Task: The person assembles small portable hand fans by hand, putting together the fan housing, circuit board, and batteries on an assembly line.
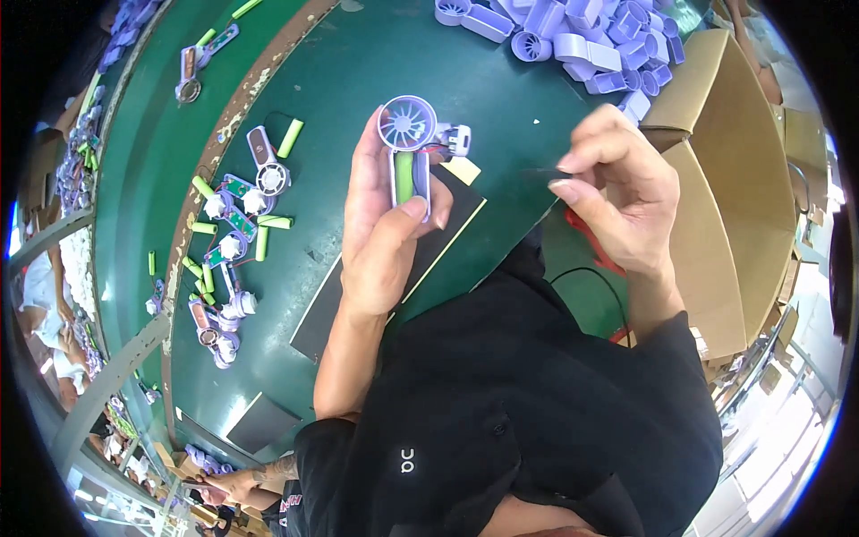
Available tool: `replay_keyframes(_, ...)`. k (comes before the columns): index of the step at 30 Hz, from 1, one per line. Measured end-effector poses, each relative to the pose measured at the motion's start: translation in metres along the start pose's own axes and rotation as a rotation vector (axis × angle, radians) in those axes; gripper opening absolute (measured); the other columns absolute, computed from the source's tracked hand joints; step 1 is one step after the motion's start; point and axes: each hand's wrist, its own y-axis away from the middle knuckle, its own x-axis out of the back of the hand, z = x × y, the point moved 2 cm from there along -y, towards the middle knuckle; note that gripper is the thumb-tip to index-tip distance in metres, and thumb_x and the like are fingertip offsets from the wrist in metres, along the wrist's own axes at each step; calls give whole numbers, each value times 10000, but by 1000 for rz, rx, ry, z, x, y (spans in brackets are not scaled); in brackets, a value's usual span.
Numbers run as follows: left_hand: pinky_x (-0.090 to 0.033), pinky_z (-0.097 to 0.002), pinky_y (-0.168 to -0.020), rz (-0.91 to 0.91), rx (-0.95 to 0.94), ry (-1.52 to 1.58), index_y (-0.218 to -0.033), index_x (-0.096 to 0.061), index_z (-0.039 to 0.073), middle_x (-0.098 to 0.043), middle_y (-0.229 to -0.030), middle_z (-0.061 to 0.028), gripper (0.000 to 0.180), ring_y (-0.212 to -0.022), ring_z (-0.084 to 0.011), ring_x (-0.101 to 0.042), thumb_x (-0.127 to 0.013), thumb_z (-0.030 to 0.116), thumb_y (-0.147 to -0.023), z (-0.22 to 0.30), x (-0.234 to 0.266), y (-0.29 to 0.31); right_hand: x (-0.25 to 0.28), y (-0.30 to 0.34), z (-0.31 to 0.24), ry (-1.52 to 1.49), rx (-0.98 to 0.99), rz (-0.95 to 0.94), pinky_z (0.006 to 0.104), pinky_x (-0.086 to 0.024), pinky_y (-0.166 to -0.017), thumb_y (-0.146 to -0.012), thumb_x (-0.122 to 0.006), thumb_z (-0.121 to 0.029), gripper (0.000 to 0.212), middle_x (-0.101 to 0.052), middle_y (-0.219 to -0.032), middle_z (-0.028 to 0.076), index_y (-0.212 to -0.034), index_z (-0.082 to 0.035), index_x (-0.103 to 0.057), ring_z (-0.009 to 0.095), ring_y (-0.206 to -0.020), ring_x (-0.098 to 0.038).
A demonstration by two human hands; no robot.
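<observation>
the left hand (376,246) clasps a lavender plastic fan housing (408,125) containing a green cylinder (404,177). the right hand (631,183) pinches almost closed, contents unclear.

A brown cardboard box (711,268) stands open to the right of the green table (501,98). A thin dark cable (586,268) loops beyond the table's edge, near a red thing (595,243) too hidden to name. On the left, a worn strip (237,100) with chipped paint borders the table, with another green surface (148,179) past it. A grey metal bar (116,374) slants across the lower left, and a co-worker's tattooed forearm (284,465) shows near the bottom
</observation>
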Motion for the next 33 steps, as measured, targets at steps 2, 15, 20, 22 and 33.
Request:
replay_keyframes(2, -443, -245, -682, 64, 6, -47, -1699, -57, 114, -527, -1360, -174, 872, -781, -143, -551, -553, 173, -984, 5, -5, 2, -16, -18, -8, -105, -56, -45, 238, -441, -661, -839, -800, 60, 166, -627, -926, 43, -979, 6, -726, 90, -731, -546)
replay_keyframes(15, -487, -281, -899, 119, -52, -452, -1704, 15, 82, -288, -1658, -147, 1022, -1344, -232, -473, -517, 101, -831, 4, -10, 4, -43, -63, -24, -83, -506, -412, 281, -440, -565, -916, -716, -46, 95, -664, -707, 57, -884, 40, -688, 94, -630, -603)
replay_keyframes(20, -488, -285, -929, 90, -83, -559, -1699, 53, 70, -216, -1702, -161, 1022, -1407, -256, -423, -481, 68, -827, -1, -9, 3, -45, -79, -30, 167, -505, -539, 368, -469, -567, -834, -672, -48, 111, -629, -644, 146, -808, 60, -669, 229, -579, -621)
replay_keyframes(22, -354, -362, -1099, 40, -105, -574, -1675, 106, 22, -224, -1686, -223, 1009, -1476, -313, -363, -454, 3, -835, -1, -9, 1, -47, -83, -28, 194, -485, -554, 387, -482, -580, -826, -651, -35, 98, -644, -655, 160, -812, 59, -673, 256, -598, -644)
replay_keyframes(33, -249, -445, -1256, -15, -219, -719, -1624, 178, -72, -277, -1638, -320, 937, -1512, -412, -348, -450, -1, -933, -6, -3, 4, -68, -75, -22, 115, -416, -479, 425, -517, -633, -852, -650, -28, 91, -676, -694, 187, -867, 54, -688, 336, -658, -694)
